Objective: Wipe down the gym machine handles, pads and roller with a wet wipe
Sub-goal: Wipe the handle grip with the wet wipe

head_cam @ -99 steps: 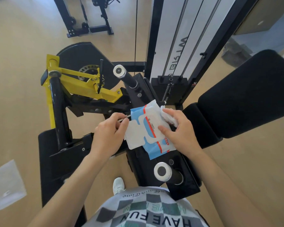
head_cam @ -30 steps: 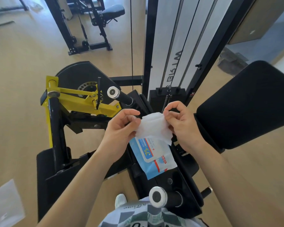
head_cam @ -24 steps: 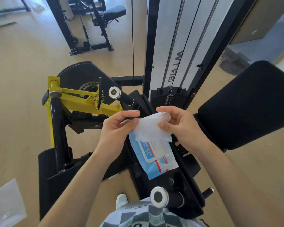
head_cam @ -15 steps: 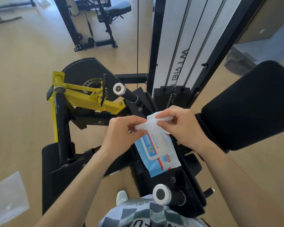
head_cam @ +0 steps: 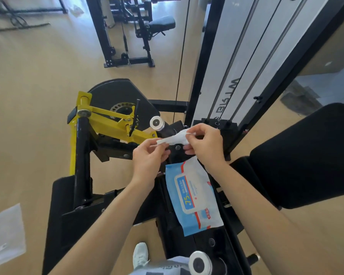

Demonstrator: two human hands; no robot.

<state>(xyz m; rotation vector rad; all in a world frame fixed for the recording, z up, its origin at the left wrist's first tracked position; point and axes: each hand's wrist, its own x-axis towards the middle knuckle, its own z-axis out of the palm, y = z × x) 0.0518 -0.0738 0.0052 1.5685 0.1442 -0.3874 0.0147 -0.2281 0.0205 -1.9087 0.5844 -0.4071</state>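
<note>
A white wet wipe is stretched between both hands above the black gym machine. My left hand pinches its left end. My right hand pinches its right end. The blue and white wipe pack lies flat on the machine's black seat, below my hands. A handle with a chrome end cap sticks out just beyond the wipe. A second capped handle is near my body. A large black back pad stands at the right.
A yellow lever arm and a black upright roller bar are at the left. The white weight-stack tower rises behind. Another machine stands on the wooden floor farther back. A white sheet lies on the floor at bottom left.
Earlier my hands were at the pack, drawing out a wipe. Since then both hands have lifted the wipe clear of the pack and folded it into a narrower strip.
</note>
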